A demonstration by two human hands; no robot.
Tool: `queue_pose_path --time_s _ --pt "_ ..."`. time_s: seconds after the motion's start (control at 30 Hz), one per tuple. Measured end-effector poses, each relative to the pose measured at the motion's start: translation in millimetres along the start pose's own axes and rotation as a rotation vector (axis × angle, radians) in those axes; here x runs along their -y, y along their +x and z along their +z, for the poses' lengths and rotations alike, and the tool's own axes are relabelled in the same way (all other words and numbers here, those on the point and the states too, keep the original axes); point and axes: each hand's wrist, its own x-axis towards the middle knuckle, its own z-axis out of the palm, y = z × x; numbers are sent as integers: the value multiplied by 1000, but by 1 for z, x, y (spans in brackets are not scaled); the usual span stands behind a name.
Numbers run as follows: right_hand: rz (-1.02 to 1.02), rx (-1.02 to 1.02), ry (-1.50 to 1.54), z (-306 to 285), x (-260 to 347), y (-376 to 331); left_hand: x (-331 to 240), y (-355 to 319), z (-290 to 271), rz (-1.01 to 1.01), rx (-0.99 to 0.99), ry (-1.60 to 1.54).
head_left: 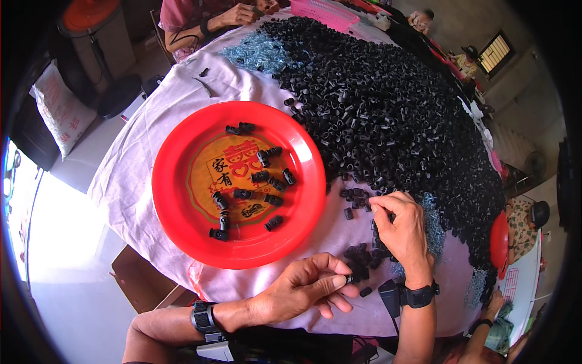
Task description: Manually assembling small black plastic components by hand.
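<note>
My left hand (306, 284) is low in the middle, pinching a small black plastic piece (349, 279) between thumb and forefinger; the other fingers are loosely curled. To its upper right, my right hand (399, 229) has thumb and forefinger closed together beside some loose black pieces (354, 195). Whatever sits between those fingertips is too small to make out. Another cluster of black pieces (362, 259) lies between the hands. At the left stands a round red tray (173, 212) with several longer black pieces (274, 222), which look like assembled cord locks, scattered in it.
A large heap of black pieces (388, 115) covers the table's far right. Bluish heaps of what look like tiny springs (257, 53) lie at the far edge and near my right wrist. Across the table, another person's hand (239, 14) rests near a pink basket (327, 13).
</note>
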Motion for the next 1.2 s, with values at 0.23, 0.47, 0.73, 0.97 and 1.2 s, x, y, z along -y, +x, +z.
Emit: queue_pose_path --time_s 0.23,0.47,0.73,0.97,1.2 --pt "63 62 72 0 -5 1 8 3 -2 69 9 -15" --pt "10 20 48 3 4 -3 7 2 -2 62 -7 -10" --pt "43 28 382 -30 52 -52 5 0 0 94 -17 59" --pt "0 13 504 -22 64 -84 11 2 1 121 -29 71" --pt "-74 -77 434 -20 68 -90 13 4 2 132 -25 134"
